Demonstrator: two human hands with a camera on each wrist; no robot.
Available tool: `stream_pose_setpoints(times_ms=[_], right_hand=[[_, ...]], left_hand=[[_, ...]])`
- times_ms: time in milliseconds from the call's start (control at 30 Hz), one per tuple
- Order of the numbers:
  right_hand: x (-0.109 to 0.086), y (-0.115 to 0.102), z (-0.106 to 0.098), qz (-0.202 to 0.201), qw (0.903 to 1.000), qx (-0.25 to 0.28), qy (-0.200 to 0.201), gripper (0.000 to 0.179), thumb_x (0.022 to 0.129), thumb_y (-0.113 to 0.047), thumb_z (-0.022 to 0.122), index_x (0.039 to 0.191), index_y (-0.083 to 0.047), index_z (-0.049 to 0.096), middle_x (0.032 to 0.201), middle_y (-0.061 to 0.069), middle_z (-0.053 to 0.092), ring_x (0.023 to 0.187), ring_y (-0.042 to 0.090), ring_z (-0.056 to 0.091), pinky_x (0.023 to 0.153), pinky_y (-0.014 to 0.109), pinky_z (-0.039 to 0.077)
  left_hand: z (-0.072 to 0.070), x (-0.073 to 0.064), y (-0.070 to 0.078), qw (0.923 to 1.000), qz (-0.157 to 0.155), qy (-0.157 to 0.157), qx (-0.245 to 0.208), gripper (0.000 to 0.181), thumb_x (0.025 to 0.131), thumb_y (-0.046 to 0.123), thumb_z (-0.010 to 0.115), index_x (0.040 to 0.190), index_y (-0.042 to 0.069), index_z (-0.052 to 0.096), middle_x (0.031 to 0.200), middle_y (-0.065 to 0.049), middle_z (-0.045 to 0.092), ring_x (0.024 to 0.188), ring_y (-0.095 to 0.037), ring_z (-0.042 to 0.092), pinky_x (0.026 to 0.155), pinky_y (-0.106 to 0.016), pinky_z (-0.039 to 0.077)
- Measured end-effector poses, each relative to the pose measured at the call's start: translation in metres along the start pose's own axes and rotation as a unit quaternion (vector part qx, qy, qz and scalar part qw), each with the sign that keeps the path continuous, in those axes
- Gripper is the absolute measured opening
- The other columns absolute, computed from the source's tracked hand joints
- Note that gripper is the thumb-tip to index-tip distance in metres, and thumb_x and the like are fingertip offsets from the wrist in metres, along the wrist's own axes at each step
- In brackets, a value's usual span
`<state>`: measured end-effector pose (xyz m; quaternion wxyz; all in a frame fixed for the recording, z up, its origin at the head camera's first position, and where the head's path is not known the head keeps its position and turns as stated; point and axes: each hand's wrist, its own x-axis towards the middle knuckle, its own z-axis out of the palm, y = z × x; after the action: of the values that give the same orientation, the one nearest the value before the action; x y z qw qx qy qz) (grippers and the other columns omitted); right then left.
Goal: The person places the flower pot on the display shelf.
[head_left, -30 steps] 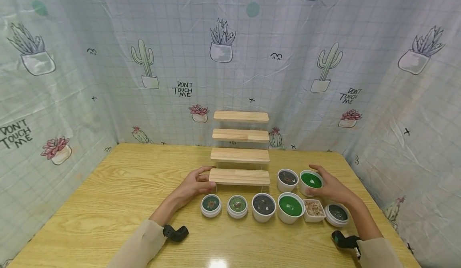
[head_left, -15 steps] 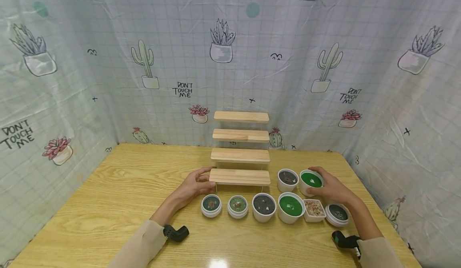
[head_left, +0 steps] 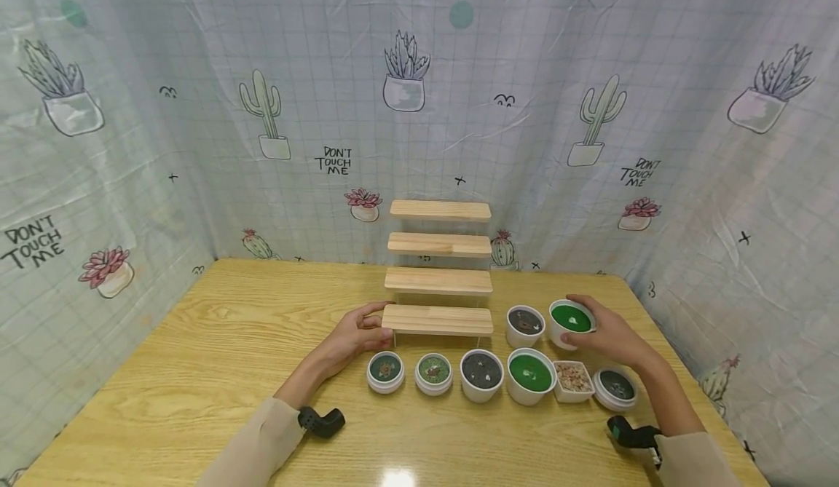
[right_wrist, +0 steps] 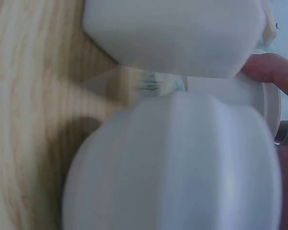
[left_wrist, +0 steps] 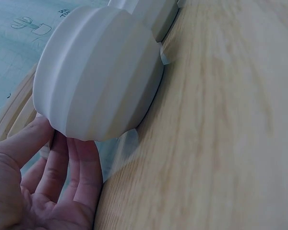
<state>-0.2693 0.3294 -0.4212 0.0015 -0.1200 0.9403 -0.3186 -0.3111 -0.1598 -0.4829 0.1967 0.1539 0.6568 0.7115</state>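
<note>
In the head view a tiered stand with pale wooden shelves (head_left: 438, 319) stands mid-table. My left hand (head_left: 357, 338) pinches the left end of its lowest shelf, thumb in front and fingers behind. To the right, my right hand (head_left: 606, 333) grips a white pot with a green top (head_left: 570, 319), thumb on the near side and fingers at the far rim. That pot tilts slightly and appears just off the table. Beside it stands a white pot with a dark top (head_left: 524, 325). In the right wrist view the held pot (right_wrist: 225, 93) is partly hidden behind nearer pots.
Along the front stand two small pots (head_left: 385, 372) (head_left: 433, 373), a dark-topped pot (head_left: 481, 375), a larger green-topped pot (head_left: 531, 375), a square dish of pebbles (head_left: 573, 381) and a ribbed dark-topped pot (head_left: 615, 388). A patterned curtain (head_left: 314, 94) surrounds the table.
My right hand has closed its hold on the green-topped pot and shifted it slightly up and rightward, tilting it. The left hand keeps its place on the shelf.
</note>
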Motion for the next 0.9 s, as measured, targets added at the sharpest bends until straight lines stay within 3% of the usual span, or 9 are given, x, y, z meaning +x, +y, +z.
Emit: stream_pose_setpoints(times_ms=[233, 633, 900], right_hand=[[-0.002, -0.011, -0.006, -0.004, 0.9998, -0.004, 0.018, 0.084, 0.091, -0.033, 0.079, 0.154, 0.003, 0.037, 0.145, 0.033, 0.05, 0.12, 0.045, 0.06, 0.094, 0.057, 0.054], [0.001, -0.024, -0.012, -0.012, 0.9996, 0.011, 0.023, 0.082, 0.093, -0.035, 0.077, 0.155, -0.001, 0.036, 0.14, 0.029, 0.055, 0.113, 0.038, 0.064, 0.084, 0.039, 0.055], [0.013, -0.04, -0.018, -0.038, 0.9988, 0.023, 0.02, 0.081, 0.094, -0.032, 0.077, 0.156, -0.001, 0.036, 0.138, 0.029, 0.057, 0.113, 0.038, 0.065, 0.083, 0.038, 0.058]], left_hand=[[0.0, 0.0, -0.001, 1.0, 0.002, 0.0, -0.004, 0.076, 0.097, 0.003, 0.07, 0.161, 0.005, 0.029, 0.101, -0.004, 0.069, 0.091, -0.014, 0.071, 0.086, -0.03, 0.062], [-0.001, 0.0, -0.002, 0.9999, -0.001, 0.004, -0.011, 0.079, 0.096, 0.004, 0.071, 0.161, 0.005, 0.027, 0.102, -0.005, 0.069, 0.091, -0.015, 0.071, 0.086, -0.03, 0.062], [-0.001, -0.001, -0.001, 0.9999, 0.003, -0.004, -0.01, 0.079, 0.096, 0.006, 0.071, 0.162, 0.005, 0.026, 0.103, -0.005, 0.068, 0.094, -0.016, 0.071, 0.088, -0.031, 0.062]])
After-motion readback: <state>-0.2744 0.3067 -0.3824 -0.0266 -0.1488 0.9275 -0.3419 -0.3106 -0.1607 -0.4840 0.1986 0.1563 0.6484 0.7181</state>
